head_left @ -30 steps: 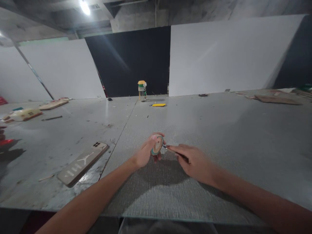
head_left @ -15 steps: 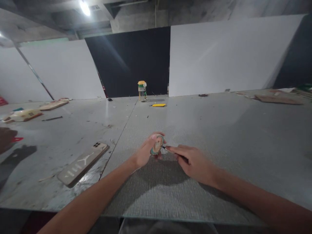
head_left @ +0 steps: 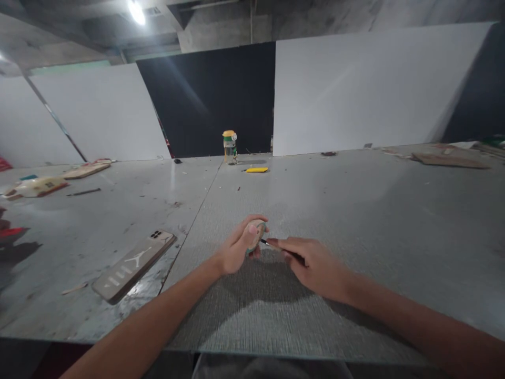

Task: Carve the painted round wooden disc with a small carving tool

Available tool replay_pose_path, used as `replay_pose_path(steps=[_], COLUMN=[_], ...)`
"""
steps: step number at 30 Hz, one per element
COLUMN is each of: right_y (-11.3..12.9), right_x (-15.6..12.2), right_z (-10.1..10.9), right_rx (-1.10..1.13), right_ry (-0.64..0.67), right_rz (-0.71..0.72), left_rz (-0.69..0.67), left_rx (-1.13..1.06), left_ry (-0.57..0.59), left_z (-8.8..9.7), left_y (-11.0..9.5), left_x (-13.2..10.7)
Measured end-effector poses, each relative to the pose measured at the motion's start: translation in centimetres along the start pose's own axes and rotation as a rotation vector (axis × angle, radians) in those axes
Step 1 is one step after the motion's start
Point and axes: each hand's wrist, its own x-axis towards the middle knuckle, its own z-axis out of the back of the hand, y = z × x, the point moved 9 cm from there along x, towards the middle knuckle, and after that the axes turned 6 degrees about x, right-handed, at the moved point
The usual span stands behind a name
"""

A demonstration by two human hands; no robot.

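Observation:
My left hand (head_left: 236, 246) is closed around a small round disc (head_left: 257, 235) with a teal rim and a pale picture face, held edge-on just above the grey table (head_left: 355, 221). My right hand (head_left: 311, 260) pinches a thin dark tool (head_left: 272, 245) whose tip touches the disc's right edge. Both hands meet near the table's middle front. Much of the disc is hidden by my left fingers.
A phone in a tan case (head_left: 134, 262) lies face down to the left. A yellow-capped bottle (head_left: 230, 147) and a yellow flat object (head_left: 256, 169) stand at the back. Cardboard pieces (head_left: 447, 159) lie far right, boards and a packet (head_left: 37, 186) far left.
My left hand has turned the disc so less of its face shows. Another person's hand that came in at the far left edge has drawn back out of view.

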Motion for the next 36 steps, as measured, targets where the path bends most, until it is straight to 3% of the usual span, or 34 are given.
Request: replay_pose_path(steps=[10,21,36], right_y=[0.4,0.0,0.1], right_x=[0.0,-0.2,-0.2], right_z=[0.0,0.6,0.6], right_rx=[-0.031,0.021,0.003], right_ry=[0.023,-0.085,-0.094], right_rz=[-0.014,0.013,0.042], left_rz=[-0.026,0.023,0.068], left_rx=[0.071,-0.169,-0.188], left_ry=[-0.008,-0.052,-0.086], left_z=[0.0,1.1,1.0], left_y=[-0.4,0.6,0.9], left_x=[-0.3,0.9,0.8])
